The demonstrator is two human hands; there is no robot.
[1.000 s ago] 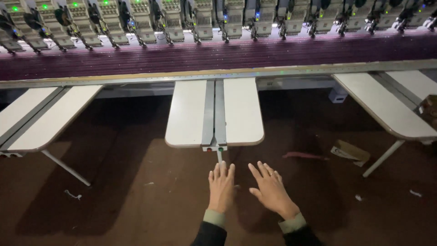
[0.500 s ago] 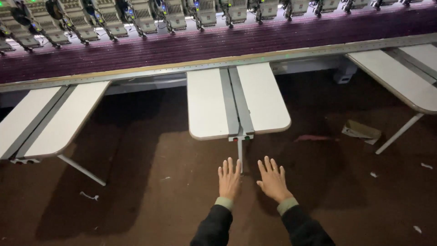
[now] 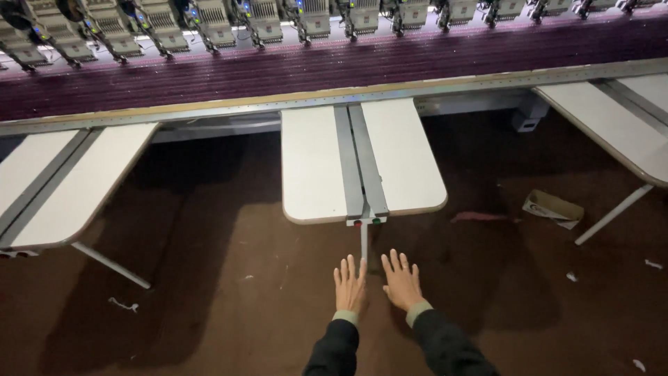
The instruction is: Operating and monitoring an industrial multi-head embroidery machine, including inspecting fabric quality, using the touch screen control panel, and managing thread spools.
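My left hand (image 3: pixel 349 285) and my right hand (image 3: pixel 401 280) are held out side by side, palms down, fingers spread, holding nothing. They hover over the brown floor just below the front edge of a white table extension (image 3: pixel 311 167) with a grey centre rail (image 3: pixel 362 163). Two small buttons, one red and one green (image 3: pixel 367 223), sit at the rail's front end just above my fingertips. Dark sleeves cover both forearms.
A long embroidery machine with a row of sewing heads (image 3: pixel 264 21) runs along the top over purple fabric (image 3: pixel 348 66). More white table extensions stand at the left (image 3: pixel 76 188) and right (image 3: pixel 612 125). A flattened cardboard box (image 3: pixel 553 207) and scraps lie on the floor.
The view has shifted so the centre table sits higher and more central. Both hands stay outstretched and empty, now slightly closer together.
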